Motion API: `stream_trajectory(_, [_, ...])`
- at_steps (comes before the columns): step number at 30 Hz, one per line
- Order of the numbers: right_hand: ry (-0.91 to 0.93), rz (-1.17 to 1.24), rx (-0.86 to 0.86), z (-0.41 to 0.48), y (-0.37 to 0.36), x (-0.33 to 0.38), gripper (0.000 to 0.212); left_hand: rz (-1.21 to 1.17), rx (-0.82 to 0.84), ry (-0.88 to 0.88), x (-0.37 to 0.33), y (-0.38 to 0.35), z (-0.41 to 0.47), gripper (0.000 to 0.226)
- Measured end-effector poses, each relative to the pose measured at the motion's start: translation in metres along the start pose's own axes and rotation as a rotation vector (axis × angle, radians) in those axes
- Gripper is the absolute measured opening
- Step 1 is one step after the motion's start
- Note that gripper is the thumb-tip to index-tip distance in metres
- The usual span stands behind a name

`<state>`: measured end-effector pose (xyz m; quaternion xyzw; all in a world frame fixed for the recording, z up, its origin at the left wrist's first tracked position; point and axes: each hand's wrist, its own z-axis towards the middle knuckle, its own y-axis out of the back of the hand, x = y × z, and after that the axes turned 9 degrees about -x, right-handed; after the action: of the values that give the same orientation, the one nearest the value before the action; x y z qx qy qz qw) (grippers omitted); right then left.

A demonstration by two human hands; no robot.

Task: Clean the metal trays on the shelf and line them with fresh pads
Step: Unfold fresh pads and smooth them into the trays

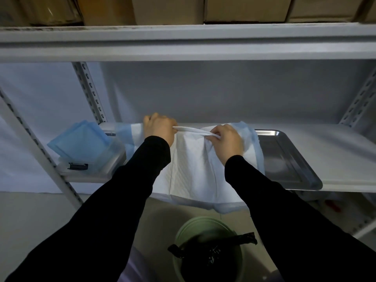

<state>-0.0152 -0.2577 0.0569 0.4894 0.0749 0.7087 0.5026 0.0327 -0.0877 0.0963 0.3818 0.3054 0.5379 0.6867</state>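
Left hand: your left hand point(159, 128) is over the back of the shelf with its fingers curled, pinching one end of a gathered white fold of the pad.

Right hand: your right hand point(226, 140) is just to the right of it, fingers curled round the other end of the same fold. The fold is stretched taut between your two hands.

Pad: the pad point(189, 169) is white in the middle with pale blue borders. It lies spread across the middle of the shelf, under your hands. Its front edge hangs down over the shelf's front lip. What lies beneath the pad you cannot tell.

Metal tray: a metal tray point(284, 159) sits flat on the shelf just to the right of the pad, bare and shiny. The pad's blue right border overlaps its left rim.

Shelf: the shelf point(335, 155) is pale grey, held by perforated uprights at both ends.

Clear box: at the shelf's left end stands a clear box point(114, 157) with dark latches. Folded blue pads point(81, 139) stick up out of it at a tilt.

Upper level: cardboard boxes point(244, 9) stand in a row on the level above.

Floor: below the shelf, between your black sleeves point(142, 180), stands a green bin point(183, 233) lined with a black bag point(209, 259).
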Motion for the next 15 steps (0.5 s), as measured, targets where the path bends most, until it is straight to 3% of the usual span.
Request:
stream_trajectory(2, [0.015,-0.002,-0.019,0.0,0.002,0.002,0.017,0.141,0.054,-0.094,-0.008,0.004,-0.001,0.018])
stream_trajectory(5, [-0.017,0.063,-0.018,-0.001,0.002,0.005,0.012,0.117,0.156,-0.186,-0.027,0.011,-0.002,0.026])
stream_trajectory(10, [-0.076,0.173,0.007,-0.001,0.013,0.006,0.015,-0.089,0.272,-0.029,-0.035,0.017,0.001,0.022])
stream_trajectory(13, [-0.181,-0.144,-0.143,0.007,0.021,-0.002,0.028,-0.105,0.254,0.011,-0.03,0.018,0.002,0.016])
stream_trajectory(15, [-0.295,-0.293,-0.145,0.012,0.025,-0.009,0.036,-0.112,0.231,0.031,-0.028,0.019,0.003,0.017])
